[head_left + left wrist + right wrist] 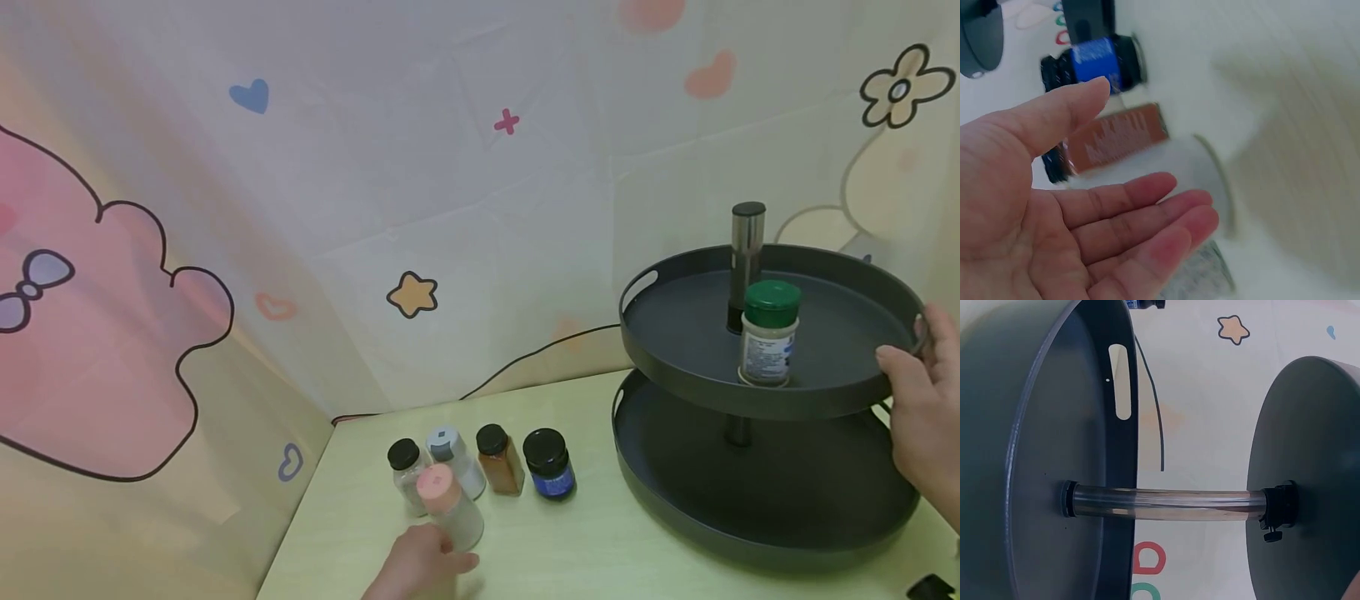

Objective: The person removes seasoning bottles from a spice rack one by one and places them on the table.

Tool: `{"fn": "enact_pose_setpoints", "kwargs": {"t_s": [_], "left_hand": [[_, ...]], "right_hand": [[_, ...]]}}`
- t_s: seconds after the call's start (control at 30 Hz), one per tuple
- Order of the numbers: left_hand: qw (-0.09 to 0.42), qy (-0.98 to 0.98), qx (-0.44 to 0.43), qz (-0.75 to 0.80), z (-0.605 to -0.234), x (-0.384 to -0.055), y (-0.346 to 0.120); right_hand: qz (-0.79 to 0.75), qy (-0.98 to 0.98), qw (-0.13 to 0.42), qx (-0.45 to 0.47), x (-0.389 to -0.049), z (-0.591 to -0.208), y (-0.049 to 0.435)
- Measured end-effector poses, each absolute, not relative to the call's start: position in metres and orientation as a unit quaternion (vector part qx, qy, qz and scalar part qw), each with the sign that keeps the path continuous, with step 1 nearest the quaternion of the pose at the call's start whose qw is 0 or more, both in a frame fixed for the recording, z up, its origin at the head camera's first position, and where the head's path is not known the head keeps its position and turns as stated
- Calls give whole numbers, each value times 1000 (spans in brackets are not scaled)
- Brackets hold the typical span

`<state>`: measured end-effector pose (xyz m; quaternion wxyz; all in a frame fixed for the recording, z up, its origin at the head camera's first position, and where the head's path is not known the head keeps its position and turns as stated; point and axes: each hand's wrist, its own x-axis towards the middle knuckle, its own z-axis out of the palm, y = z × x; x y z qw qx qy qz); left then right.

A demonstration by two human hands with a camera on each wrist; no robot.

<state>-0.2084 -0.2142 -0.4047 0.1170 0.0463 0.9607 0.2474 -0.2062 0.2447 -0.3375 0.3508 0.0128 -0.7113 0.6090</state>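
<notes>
My left hand (426, 560) is beside a pink-capped clear jar (459, 521). In the left wrist view the thumb and fingers of that hand (1104, 225) are spread apart, with nothing between them. Behind the pink-capped jar stand a black-capped clear jar (408, 483), a grey-white-capped jar (467, 475), a brown spice jar (502, 467) and a black jar with a blue label (551, 467). On the right, my right hand (926, 408) grips the rim of the upper tray (847, 333) of a dark two-tier stand. A green-capped spice jar (768, 346) stands on that tray.
The lower tray (810, 483) sits under the upper one, joined by a metal post (1197, 505). A pale green table (592, 550) carries everything. A patterned cloth (450, 192) hangs behind. A small black object (930, 587) lies at the lower right corner.
</notes>
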Motion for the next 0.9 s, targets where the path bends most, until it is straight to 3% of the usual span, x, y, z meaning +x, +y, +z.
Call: {"fn": "enact_pose_setpoints", "kwargs": {"t_s": [0.47, 0.9], "left_hand": [[76, 947, 124, 286, -388, -212, -188], [-28, 919, 164, 358, -381, -216, -168]], "right_hand": [[614, -706, 353, 23, -207, -339, 246], [597, -714, 365, 28, -208, -342, 248]]}}
